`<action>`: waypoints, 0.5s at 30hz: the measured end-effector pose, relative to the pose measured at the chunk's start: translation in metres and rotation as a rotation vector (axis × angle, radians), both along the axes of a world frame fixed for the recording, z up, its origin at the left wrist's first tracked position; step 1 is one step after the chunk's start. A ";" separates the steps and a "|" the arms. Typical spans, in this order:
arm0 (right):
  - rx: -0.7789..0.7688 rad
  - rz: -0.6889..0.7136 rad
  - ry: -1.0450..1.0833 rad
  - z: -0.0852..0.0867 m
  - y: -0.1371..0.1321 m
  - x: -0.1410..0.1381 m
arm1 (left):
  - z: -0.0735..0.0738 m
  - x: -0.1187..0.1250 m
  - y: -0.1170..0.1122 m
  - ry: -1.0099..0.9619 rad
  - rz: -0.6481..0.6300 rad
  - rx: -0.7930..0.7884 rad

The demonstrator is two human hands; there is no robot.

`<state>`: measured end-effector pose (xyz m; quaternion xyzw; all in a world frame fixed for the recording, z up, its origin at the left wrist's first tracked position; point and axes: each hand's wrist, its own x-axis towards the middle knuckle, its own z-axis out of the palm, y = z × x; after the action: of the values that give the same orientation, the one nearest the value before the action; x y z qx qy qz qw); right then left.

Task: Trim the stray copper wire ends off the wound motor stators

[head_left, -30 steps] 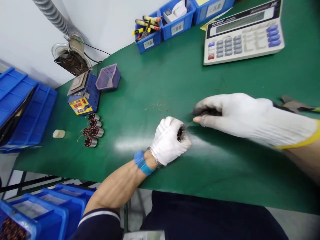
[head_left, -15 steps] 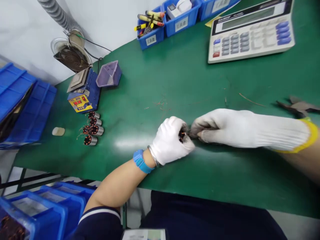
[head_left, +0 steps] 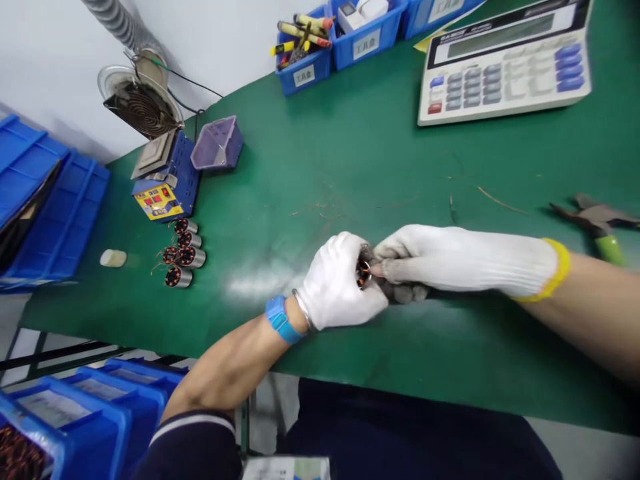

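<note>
My left hand (head_left: 335,283), in a white knitted glove, is wrapped round a motor stator (head_left: 363,271). The open end of the stator, with dark slots and orange copper windings, faces right; most of its body is hidden in my palm. My right hand (head_left: 413,260), gloved too with greyed fingertips, is closed right against that end. Its thumb and forefinger pinch a thin copper wire (head_left: 367,267) at the stator's rim, partly hidden by the fingers. Several similar stators (head_left: 184,257) with loose wire ends stand grouped at the left of the green table (head_left: 310,153).
Green-handled cutters (head_left: 597,217) lie at the right, beside my right forearm. A calculator (head_left: 505,73) and blue tool boxes (head_left: 303,75) are at the back. A solder pot unit (head_left: 165,187), purple tray (head_left: 217,143) and white cup-like piece (head_left: 113,258) stand left. Wire scraps (head_left: 500,200) are scattered about.
My right hand has come left, closer to the stator, and its thumb now reaches the stator's rim. My left hand keeps its hold nearly in place. The cutters' green handle has come into sight.
</note>
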<state>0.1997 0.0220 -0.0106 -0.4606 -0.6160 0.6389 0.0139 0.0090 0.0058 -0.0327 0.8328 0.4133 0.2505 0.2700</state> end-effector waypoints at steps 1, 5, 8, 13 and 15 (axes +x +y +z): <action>0.033 -0.014 -0.030 0.000 -0.002 0.000 | 0.001 -0.003 0.001 -0.041 -0.029 -0.054; 0.142 -0.078 -0.068 0.001 -0.011 0.002 | 0.006 -0.015 0.009 -0.399 -0.037 -0.433; 0.181 -0.129 0.009 0.002 -0.016 0.005 | 0.015 -0.025 0.016 -0.610 0.088 -0.762; 0.197 -0.250 0.137 0.001 -0.020 0.011 | 0.032 -0.031 0.014 -0.346 -0.096 -1.149; 0.155 -0.309 0.178 0.002 -0.020 0.010 | 0.033 -0.028 0.008 -0.405 -0.051 -0.998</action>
<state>0.2102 0.0017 -0.0082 -0.4891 -0.5815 0.6180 0.2016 -0.0188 0.0138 0.0002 0.5480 0.4013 0.1724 0.7134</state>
